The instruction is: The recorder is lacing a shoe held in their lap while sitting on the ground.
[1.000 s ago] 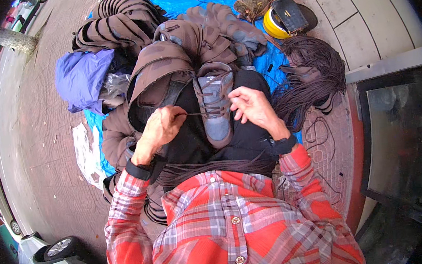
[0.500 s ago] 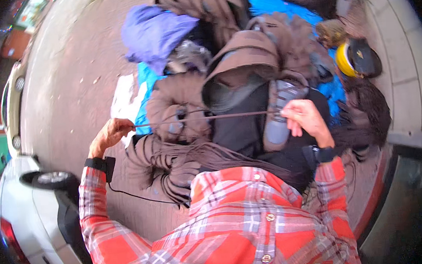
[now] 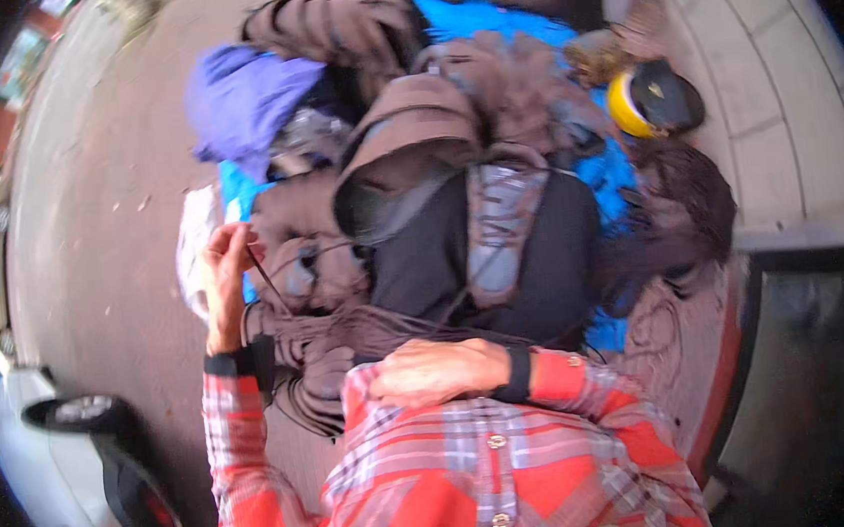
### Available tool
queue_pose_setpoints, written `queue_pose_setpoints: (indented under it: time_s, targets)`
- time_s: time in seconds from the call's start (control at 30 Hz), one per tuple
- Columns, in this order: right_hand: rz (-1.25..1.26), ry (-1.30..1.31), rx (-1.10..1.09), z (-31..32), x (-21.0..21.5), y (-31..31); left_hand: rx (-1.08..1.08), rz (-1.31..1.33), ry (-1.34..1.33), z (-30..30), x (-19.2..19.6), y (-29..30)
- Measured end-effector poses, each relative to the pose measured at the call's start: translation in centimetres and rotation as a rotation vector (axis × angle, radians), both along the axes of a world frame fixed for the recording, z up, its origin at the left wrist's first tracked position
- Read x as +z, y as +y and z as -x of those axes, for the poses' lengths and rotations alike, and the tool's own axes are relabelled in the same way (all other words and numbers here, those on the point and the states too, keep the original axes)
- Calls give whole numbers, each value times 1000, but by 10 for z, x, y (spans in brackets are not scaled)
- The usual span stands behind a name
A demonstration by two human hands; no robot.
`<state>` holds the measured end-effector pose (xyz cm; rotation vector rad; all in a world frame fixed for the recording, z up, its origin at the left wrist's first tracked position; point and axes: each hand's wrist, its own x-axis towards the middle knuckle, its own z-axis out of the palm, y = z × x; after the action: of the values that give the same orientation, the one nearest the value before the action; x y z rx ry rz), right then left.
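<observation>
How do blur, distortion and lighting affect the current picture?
Head view: blur softens the shoe and purple fabric; head view: fisheye bends the joints of the pale paving, with black corners; head view: light looks soft and fairly even, without obvious hard shadows.

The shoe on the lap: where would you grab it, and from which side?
Probably by the toe of the shoe, coming from the wearer's right. It lies laces up, with that rounded end pointing toward the body. The brown stack crowds its upper left, while its right side has just dark trousers beside it.
</observation>
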<state>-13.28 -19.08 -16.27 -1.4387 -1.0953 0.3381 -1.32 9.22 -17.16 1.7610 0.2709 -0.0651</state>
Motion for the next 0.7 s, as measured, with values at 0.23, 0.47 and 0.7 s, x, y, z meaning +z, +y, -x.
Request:
queue_pose_setpoints:
  time_s: [0.23,0.47,0.7]
  targets:
    - [568,448,-1045,-48,-30,-115,-655,157,187,19,-23,-185]
    - [507,772,-855,-50,-31,-132,-703,-529,-207,17,-52,-246]
    - [494,928,-657,-55,-33,-141,-710,-733,-202,22,-51,-246]
